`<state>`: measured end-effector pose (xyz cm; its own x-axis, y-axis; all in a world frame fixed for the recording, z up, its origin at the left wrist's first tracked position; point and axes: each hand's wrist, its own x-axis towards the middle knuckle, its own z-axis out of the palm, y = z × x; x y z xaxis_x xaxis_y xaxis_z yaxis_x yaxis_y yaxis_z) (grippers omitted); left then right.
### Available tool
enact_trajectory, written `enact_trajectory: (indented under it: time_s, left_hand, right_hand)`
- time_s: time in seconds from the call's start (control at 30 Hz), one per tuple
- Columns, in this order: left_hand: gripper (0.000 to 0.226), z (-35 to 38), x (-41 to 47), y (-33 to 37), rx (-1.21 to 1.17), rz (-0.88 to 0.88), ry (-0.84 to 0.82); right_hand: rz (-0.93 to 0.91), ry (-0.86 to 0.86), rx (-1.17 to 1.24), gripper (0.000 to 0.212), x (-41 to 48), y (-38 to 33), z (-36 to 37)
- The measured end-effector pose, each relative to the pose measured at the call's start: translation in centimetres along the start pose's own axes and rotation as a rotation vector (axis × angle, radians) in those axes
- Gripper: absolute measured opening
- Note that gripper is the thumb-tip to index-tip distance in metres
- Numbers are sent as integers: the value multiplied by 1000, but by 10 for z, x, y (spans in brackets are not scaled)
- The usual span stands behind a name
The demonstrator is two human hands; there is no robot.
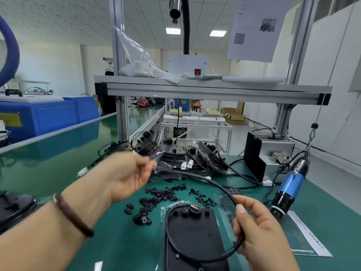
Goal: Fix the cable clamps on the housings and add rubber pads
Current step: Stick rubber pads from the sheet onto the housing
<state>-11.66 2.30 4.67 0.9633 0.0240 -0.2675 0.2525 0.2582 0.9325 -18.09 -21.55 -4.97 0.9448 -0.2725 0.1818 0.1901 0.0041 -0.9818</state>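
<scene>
Cable (214, 183): pinched by my left hand (125, 175) at centre frame and by my right hand (259, 227) lower right. I judged it should lie flat across the housing (195, 239) before clamping.

Two hands (125, 177) (259, 229), one held cable (218, 185), one screwdriver (290, 184).

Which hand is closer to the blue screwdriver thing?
Right. The right hand pinches the black cable just beside the blue screwdriver; the left hand grips the cable much farther to its left.
</scene>
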Motion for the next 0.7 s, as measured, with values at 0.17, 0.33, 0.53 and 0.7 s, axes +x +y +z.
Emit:
enact_trajectory:
  time_s: [0.17, 0.33, 0.53, 0.7]
  left_hand:
    - [6, -12, -21, -94, 210, -124, 55]
    - [59, -5, -32, -134, 459, 143, 179]
    - [67, 7, -40, -138, 335, 133, 131]
    - [78, 0, -36, -145, 191, 135, 59]
  right_hand:
    - [39, 27, -235, 24, 9, 18, 1]
    - [0, 3, -527, 30, 8, 23, 7]
    - [41, -7, -673, 36, -1, 22, 16]
    - [84, 90, -454, 27, 0, 24, 19]
